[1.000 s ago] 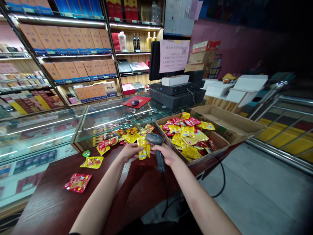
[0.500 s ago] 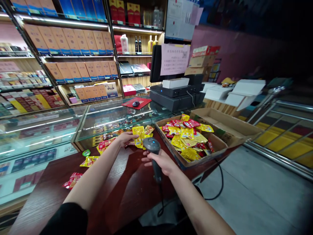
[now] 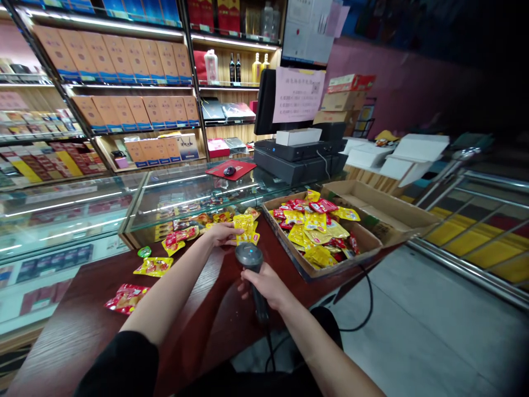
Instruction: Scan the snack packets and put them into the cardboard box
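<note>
My left hand [image 3: 223,234] grips a yellow snack packet [image 3: 244,224] by its left side, over the dark red wooden counter [image 3: 202,309]. Just below and right of it, my right hand [image 3: 260,285] is wrapped round the handle of a black barcode scanner [image 3: 249,256], its head up near the packet. Several red and yellow packets lie along the glass case, among them a red and yellow one [image 3: 180,236], a yellow one [image 3: 154,267] and a red one [image 3: 127,298]. An open cardboard box [image 3: 285,252] at the right holds many packets.
The glass display case [image 3: 185,194] runs along the counter's far side. On it stand a red mouse pad [image 3: 237,169] and a monitor [image 3: 265,103] with black equipment. A metal railing [image 3: 467,259] is at the right. The scanner's cable [image 3: 270,344] hangs below my right hand.
My left hand and the yellow packet have moved slightly right. The scanner has shifted a little left and down, and my right fingers have closed more round its handle. The view has tilted slightly.
</note>
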Tool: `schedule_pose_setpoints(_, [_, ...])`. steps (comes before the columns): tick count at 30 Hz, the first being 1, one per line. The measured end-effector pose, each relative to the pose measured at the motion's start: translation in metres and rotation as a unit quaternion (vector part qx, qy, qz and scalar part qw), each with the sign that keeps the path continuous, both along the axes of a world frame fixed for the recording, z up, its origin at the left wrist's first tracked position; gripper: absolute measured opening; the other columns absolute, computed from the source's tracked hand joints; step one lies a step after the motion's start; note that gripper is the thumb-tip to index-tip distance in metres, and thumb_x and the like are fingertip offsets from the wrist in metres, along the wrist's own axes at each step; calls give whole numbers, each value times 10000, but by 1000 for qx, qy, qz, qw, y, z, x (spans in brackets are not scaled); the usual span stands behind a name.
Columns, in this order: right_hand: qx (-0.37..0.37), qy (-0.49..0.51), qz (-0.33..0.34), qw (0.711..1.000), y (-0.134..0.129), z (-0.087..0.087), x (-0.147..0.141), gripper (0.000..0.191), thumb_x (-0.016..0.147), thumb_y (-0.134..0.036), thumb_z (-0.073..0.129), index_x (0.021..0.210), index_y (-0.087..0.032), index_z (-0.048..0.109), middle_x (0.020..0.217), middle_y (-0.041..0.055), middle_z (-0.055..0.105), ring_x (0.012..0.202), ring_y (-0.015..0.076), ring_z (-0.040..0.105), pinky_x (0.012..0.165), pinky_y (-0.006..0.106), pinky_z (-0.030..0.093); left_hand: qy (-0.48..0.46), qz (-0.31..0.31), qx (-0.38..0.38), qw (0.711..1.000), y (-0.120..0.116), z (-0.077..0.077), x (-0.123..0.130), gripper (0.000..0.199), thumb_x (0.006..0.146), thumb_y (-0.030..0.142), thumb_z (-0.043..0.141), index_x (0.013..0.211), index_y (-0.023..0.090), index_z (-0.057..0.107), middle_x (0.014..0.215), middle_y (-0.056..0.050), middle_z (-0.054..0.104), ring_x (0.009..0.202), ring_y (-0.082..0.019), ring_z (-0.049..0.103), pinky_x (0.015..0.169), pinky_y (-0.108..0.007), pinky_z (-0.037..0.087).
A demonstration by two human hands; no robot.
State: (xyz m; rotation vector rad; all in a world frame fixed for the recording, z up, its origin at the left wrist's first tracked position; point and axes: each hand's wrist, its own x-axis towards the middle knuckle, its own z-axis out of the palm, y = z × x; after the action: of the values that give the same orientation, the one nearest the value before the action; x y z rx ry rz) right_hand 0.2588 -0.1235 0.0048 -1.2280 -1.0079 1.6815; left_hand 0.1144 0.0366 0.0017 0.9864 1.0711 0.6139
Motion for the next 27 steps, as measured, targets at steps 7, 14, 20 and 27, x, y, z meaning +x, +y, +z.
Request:
schedule_pose_setpoints(7, [5,-22,-12,1000,-1,-1,2,134,629,-241,587,647,-171,475,487,-33,531,456,118,562,399,214,461,12,7,-5,1000,2,-3,1,375,528,218,855,838,135,661,784,-59,703,578,-105,625,548,-226,562])
schedule_pose_setpoints(14, [1,-30,-12,999,-1,1,1,122,645,-238,584,631,-172,482,462,-35,525,429,116,545,401,225,463,10,5,-7,1000,6,-4,-1,377,547,226,847,870,144,670,790,-58,704,589,-118,638,552,-243,568])
schedule_pose_setpoints(20, [3,-30,-13,999,0,0,0,117,651,-239,584,642,-170,489,457,-33,529,423,115,539,400,229,467,4,-2,-5,1000,6,-2,-1,381,554,222,843,885,145,671,806,-64,709,594,-125,646,556,-251,569])
schedule_pose_setpoints(27, [2,-25,-11,1000,-1,2,2,121,643,-248,578,647,-172,484,438,-40,516,416,114,532,408,228,463,1,13,0,1000,5,0,-1,379,568,231,836,896,136,672,808,-80,717,631,-159,666,587,-277,571])
